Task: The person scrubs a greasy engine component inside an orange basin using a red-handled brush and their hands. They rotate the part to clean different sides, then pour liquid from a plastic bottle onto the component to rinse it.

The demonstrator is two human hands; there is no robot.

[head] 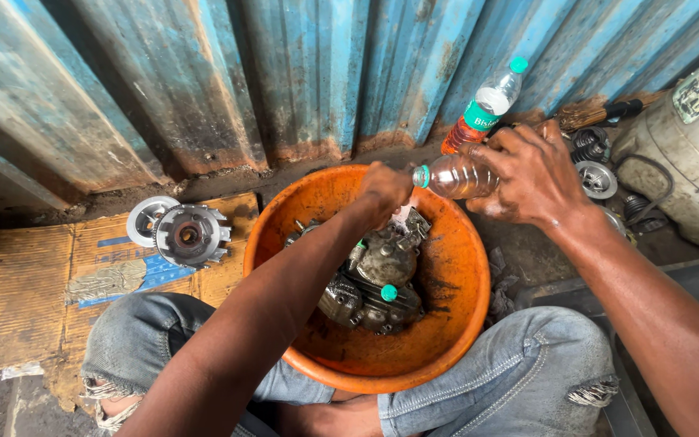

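Note:
An orange plastic basin (463, 291) sits between my knees and holds a grimy metal engine part (378, 279); a small green cap (388, 292) lies on it. My right hand (531, 174) grips a clear plastic bottle (456, 176) of brownish liquid, tipped sideways with its green-ringed mouth pointing left over the basin. My left hand (384, 190) is closed right at the bottle's mouth, above the engine part; what it holds is hidden.
A rusty blue corrugated metal wall (285, 81) stands behind. A second bottle with orange liquid (483, 105) leans against it. A round clutch part (189, 235) lies on flattened cardboard (34, 283) at left. Springs, discs and a pale drum (689, 154) crowd the right.

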